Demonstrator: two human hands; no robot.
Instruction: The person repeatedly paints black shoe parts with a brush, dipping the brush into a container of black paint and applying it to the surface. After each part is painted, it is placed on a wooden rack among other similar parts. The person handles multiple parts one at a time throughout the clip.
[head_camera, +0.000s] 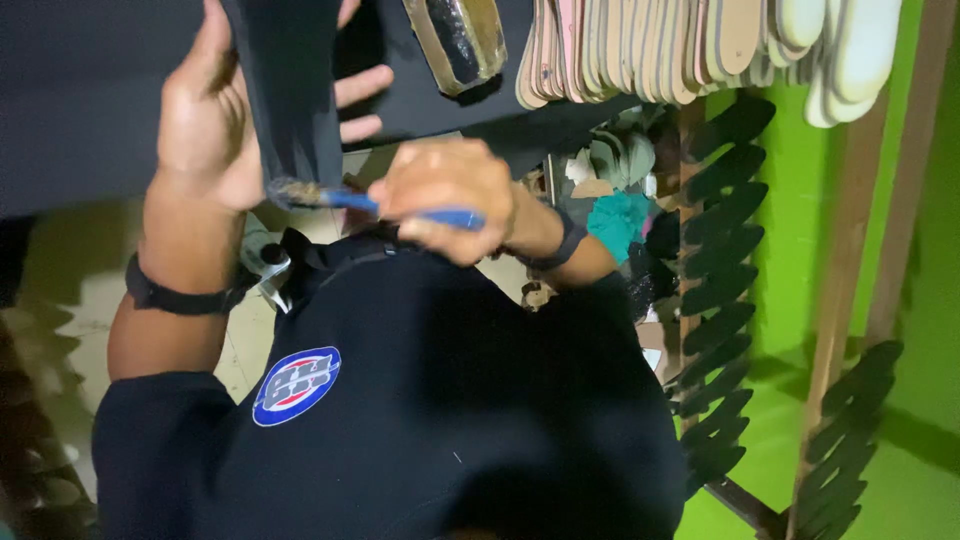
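Observation:
My left hand (205, 120) is raised at the upper left and grips a dark, flat strip of material (290, 90) that hangs down from it. My right hand (445, 195) is closed around a blue-handled brush (440, 215). The brush's bristle end (295, 190) touches the lower edge of the dark strip. Both wrists wear black bands. My dark shirt with a round blue, red and white badge (297, 385) fills the lower middle of the view.
Light insoles (700, 40) hang in a row along the top. Dark sole-shaped pieces (725, 250) stand on a wooden rack (845, 270) before a green wall (925, 300). A large black sheet (80, 100) lies at the upper left, and teal scraps (620, 220) behind my right wrist.

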